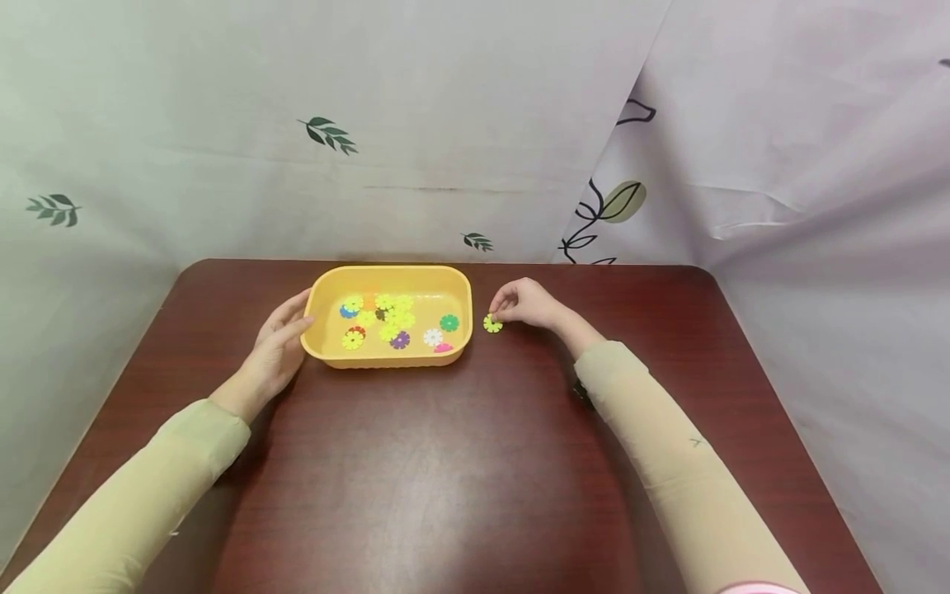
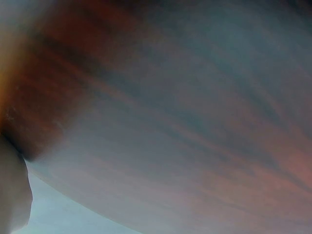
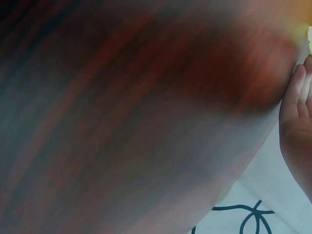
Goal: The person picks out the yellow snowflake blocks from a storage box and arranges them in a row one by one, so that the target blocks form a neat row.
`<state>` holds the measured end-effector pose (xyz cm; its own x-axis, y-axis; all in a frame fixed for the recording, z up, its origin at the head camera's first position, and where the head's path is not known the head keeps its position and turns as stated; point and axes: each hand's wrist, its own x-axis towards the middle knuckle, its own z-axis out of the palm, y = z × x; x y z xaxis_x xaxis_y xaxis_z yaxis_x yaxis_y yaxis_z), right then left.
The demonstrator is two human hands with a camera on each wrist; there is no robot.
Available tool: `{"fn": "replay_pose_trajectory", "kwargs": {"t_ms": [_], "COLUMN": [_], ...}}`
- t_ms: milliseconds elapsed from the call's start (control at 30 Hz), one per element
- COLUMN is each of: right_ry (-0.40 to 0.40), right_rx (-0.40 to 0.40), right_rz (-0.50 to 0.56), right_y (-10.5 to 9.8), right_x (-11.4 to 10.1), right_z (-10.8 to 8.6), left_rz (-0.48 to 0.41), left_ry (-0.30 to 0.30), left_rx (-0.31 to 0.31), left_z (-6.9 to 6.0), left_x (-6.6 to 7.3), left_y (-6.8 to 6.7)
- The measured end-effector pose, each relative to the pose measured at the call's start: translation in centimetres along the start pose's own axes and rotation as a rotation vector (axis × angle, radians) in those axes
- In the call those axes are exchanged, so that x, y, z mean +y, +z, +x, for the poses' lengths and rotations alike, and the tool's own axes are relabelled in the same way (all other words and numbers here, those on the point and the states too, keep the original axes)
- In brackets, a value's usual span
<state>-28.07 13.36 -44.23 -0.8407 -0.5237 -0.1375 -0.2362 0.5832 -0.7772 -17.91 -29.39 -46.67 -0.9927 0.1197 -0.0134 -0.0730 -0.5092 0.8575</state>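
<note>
A yellow plastic tray stands on the table with several notched flower-shaped discs lying in it, mostly yellow, plus a green disc, a purple disc and a white disc. At the tray's left end my left hand holds the rim, its thumb over the edge and its fingers along the outer wall. Just right of the tray, my right hand pinches a yellow flower-shaped disc by its upper edge. Only a sliver of that disc shows in the right wrist view.
The dark red-brown table reaches back to a pale cloth wall with leaf prints. A second cloth wall hangs at the right. A small dark object shows under the right sleeve. Mostly blurred table fills the left wrist view.
</note>
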Motion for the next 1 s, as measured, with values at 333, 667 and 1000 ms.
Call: {"fn": "replay_pose_trajectory", "kwargs": {"t_ms": [333, 667, 1000], "right_ry": [0.016, 0.031, 0.023], "right_rx": [0.062, 0.067, 0.119], "right_rz": [-0.052, -0.034, -0.009], "right_y": [0.4, 0.4, -0.7], "right_x": [-0.1, -0.1, -0.7], "right_z": [0.0, -0.1, 0.0], "left_rz": [-0.013, -0.014, -0.016], "left_ry": [-0.004, -0.004, -0.014], "left_rx": [0.001, 0.004, 0.013], "left_z": [0.2, 0.3, 0.1], "left_x": [0.0, 0.0, 0.1], "left_y": [0.1, 0.1, 0.2]}}
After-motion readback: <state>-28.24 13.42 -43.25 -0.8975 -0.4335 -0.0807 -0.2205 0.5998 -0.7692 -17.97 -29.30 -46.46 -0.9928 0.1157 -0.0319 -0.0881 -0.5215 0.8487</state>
